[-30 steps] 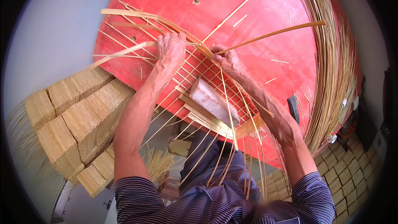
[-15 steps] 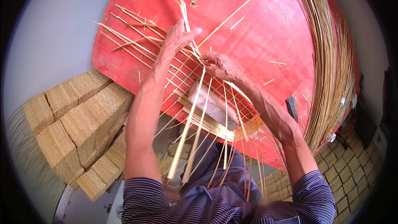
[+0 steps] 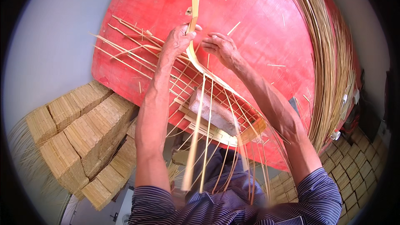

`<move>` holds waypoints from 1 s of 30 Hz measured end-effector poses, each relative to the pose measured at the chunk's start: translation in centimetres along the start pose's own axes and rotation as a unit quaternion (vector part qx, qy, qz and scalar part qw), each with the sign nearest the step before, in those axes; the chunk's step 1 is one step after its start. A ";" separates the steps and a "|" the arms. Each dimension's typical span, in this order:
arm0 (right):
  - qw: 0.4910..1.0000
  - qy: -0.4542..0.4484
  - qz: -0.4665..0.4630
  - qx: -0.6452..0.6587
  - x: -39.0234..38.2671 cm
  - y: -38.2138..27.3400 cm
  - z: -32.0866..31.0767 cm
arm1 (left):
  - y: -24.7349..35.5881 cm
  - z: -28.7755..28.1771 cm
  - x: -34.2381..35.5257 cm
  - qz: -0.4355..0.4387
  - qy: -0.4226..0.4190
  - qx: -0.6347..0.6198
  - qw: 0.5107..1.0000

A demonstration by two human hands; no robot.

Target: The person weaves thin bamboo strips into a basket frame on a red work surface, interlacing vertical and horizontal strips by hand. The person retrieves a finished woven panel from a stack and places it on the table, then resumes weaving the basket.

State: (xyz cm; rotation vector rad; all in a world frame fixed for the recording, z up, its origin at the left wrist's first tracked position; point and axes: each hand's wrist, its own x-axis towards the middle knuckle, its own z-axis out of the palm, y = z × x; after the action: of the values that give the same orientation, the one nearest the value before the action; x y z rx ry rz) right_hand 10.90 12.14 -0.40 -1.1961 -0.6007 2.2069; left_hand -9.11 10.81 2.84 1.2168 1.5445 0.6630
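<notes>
The left hand (image 3: pixel 179 38) is clamped on one broad pale strip (image 3: pixel 194 0), whose upper length points away from the person; below, it bends rightward along the far edge of one woven lattice (image 3: pixel 183 76). The right hand (image 3: pixel 221 46) hovers nearby, fingers apart from the strip. The lattice slants upper-left to lower-right on the red tabletop (image 3: pixel 258 12), beneath one stone block (image 3: pixel 212 111).
</notes>
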 end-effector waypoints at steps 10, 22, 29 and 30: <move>0.989 -0.091 0.001 -0.115 0.4 0.3 2.2 | 1.0 -0.3 -0.7 0.027 0.060 0.257 0.964; 0.927 -0.167 -0.034 -0.334 -0.3 -0.9 0.8 | -2.4 4.5 -8.6 0.139 0.200 -0.060 0.968; 0.920 -0.170 -0.036 -0.350 -0.1 -1.4 0.9 | -6.6 12.7 -8.6 -0.186 0.315 -0.034 0.930; 0.903 -0.202 -0.066 -0.373 0.7 -0.4 1.0 | -7.1 13.1 -8.8 -0.181 0.324 -0.077 0.925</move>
State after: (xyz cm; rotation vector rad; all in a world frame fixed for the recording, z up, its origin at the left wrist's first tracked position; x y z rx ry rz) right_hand 9.86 12.74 -0.11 -0.9639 -1.7632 2.1680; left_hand 0.20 -1.83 -4.36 0.5767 2.1445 0.9719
